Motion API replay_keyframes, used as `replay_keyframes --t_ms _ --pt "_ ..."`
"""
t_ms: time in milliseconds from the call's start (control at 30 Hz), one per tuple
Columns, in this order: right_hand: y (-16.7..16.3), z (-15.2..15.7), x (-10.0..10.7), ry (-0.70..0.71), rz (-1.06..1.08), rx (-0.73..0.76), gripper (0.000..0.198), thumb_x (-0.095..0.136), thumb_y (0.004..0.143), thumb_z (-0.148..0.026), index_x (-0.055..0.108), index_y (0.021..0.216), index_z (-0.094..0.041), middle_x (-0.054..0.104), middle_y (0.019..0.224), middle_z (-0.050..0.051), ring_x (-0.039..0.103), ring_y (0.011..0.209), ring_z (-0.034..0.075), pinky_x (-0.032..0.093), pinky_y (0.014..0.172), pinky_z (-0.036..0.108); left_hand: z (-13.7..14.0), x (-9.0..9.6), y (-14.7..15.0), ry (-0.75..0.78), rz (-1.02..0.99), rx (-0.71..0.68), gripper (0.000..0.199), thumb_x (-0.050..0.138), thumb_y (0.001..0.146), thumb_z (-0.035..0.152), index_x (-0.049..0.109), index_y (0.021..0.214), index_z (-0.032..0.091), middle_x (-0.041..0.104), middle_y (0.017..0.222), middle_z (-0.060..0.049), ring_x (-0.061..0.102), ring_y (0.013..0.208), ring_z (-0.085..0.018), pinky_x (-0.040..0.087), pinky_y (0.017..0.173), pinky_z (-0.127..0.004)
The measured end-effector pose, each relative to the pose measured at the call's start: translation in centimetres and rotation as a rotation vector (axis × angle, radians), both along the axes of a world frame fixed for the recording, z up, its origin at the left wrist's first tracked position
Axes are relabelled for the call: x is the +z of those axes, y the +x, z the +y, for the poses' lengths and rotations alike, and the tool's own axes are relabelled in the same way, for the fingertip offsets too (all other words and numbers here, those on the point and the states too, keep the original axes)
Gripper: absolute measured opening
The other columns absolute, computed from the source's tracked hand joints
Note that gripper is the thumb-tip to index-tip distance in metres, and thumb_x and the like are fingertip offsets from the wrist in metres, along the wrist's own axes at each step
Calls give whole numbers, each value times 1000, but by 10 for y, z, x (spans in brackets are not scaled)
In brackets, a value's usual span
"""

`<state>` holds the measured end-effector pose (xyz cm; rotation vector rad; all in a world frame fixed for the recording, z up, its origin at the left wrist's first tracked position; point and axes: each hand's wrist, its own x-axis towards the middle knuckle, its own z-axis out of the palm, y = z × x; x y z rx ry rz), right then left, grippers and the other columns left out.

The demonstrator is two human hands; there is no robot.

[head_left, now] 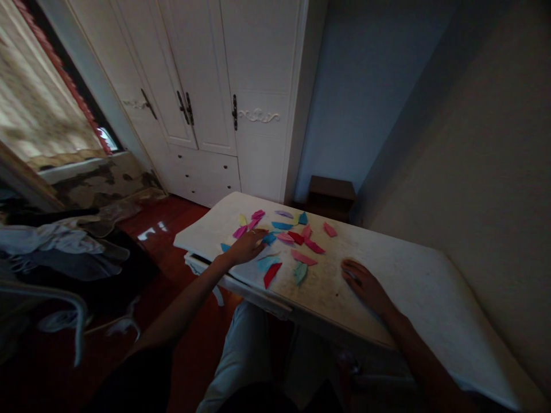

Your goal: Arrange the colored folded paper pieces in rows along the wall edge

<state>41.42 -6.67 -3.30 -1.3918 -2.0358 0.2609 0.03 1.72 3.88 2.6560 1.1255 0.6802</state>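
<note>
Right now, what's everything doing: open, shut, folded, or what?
Wardrobe doors: shut
Wardrobe drawers: shut
Curtain: hanging down
Coloured papers: folded, scattered on the table
Left hand: among the papers, fingertips at a blue one; grip unclear
Right hand: resting on the table

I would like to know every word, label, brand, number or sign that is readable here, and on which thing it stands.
There are none that I can read.
The colored pieces, the table and the wardrobe show no readable lettering.
The pile at the left is too dark and blurred to tell.
</note>
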Motion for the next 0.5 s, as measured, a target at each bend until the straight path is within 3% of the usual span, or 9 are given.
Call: replay_keyframes --t_ms 100,167,267,367,500 --pt "-1 -1 1 -9 6 2 43 46 93 -52 71 113 -23 63 127 13 55 122 30 42 106 55 2 13 8 11 -22 20 33 46 93 29 56 121 16 59 126 -16 54 119 -27 42 102 -45" --pt "-2 -1 2 -18 15 -6 42 46 93 -51 70 113 -23 63 127 12 55 122 29 42 107 54 -13 24 22 30 -55 -4 29 46 93 32 57 115 15 60 120 -15 56 112 -26 44 97 -42" --pt "-3 -2 5 -28 33 -20 40 48 93 -49 71 112 -22 63 127 13 55 123 28 41 108 52 -52 32 55 -59 -151 -19 20 47 93 35 55 87 17 61 84 -5 56 74 -17 45 67 -29" --pt "-5 -4 11 -33 80 -42 37 50 92 -48 72 108 -23 66 123 11 57 119 26 42 107 50 -91 22 92 -245 -215 -126 30 49 91 37 44 67 19 46 59 4 42 53 -10 31 53 -23" --pt "-8 -15 21 -31 225 -128 36 52 90 -49 73 104 -23 68 117 9 61 112 24 47 102 46 -120 -6 133 -430 -236 -326 34 50 89 37 39 62 19 36 54 6 34 48 -8 22 50 -24"
